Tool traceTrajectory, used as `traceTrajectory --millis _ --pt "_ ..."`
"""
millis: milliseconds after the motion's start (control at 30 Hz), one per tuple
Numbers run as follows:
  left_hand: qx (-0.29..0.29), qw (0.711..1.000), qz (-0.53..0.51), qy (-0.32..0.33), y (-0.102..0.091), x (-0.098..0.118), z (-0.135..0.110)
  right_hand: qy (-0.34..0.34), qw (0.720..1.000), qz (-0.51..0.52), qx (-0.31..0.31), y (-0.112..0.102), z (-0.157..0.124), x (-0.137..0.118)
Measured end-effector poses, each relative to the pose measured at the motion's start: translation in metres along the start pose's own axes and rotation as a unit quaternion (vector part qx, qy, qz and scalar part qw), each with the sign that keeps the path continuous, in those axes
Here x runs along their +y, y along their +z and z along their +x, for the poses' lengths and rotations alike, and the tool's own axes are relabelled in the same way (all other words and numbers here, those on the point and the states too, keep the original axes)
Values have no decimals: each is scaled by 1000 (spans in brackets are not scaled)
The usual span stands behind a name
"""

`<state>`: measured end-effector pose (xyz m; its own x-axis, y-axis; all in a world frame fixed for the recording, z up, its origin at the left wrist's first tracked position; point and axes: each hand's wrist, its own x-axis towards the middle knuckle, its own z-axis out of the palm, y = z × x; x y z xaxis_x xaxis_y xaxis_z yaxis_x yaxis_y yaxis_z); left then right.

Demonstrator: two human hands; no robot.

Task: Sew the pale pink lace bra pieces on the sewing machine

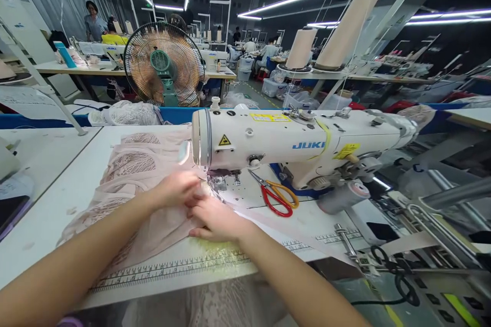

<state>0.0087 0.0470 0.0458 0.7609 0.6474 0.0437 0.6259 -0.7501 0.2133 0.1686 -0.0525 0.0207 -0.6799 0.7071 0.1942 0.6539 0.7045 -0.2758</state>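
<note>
From my remote seat I saw first the white table (40, 225), cut off at the left border. On it stood the sewing machine (264, 135), marked JUKI, which filled the centre and the right part of the table. The pale pink fabric (164, 227), with lace panels, was spread left of the machine, and its right edge reached the machine's needle area. The left forearm covered a good part of it. Behind the table a big fan (164, 64) hid the upper body of a person.

The right hand (218, 218) lay palm down on the fabric, thumb apart from the bent fingers; whether it gripped the cloth, I could not tell. The left hand (178, 189) had its fingers curled narrow, touching the fabric just beside the right fingertips. Blur and overlap covered these fingertips, so I could not say what was pinched there. The needle itself I could not make out behind the machine head.

Right of the hands, the grey thread cone (343, 197) lay tilted, and nearer were the scissors (267, 186) with one red and one orange handle, blades toward the needle area. A dark-screened phone (13, 212) was cropped by the left border.
</note>
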Motion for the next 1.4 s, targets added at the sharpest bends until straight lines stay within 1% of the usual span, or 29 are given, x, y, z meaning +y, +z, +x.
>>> traceTrajectory --millis 67,100,133,233,400,500,633,800,1067,1233,1400 --pt "-17 993 -39 108 8 -1 -19 3 1000 7 -1 -2 -2 1" --pt "-15 989 -51 140 13 -1 -25 11 1000 9 3 -2 -5 0" --pt "-8 987 -57 152 17 -1 -30 21 1000 11 9 -1 -8 -3" --pt "8 990 -54 131 26 -2 -33 47 998 22 25 4 -24 -12" --pt "34 991 -37 125 36 -4 -19 94 995 26 34 18 -54 -20" --pt "66 989 -29 126 42 -4 -15 113 992 21 47 23 -63 -21" --pt "90 987 -25 133 39 1 -14 123 991 18 57 23 -64 -23" --pt "97 985 -12 145 33 4 -11 130 990 16 56 21 -63 -23" --pt "112 982 1 155 34 7 -9 122 989 12 81 21 -64 -22" --pt "100 987 -6 124 35 12 -10 113 988 8 109 23 -64 -20" --pt "73 995 -9 64 36 23 -9 109 986 -4 126 26 -66 -17"
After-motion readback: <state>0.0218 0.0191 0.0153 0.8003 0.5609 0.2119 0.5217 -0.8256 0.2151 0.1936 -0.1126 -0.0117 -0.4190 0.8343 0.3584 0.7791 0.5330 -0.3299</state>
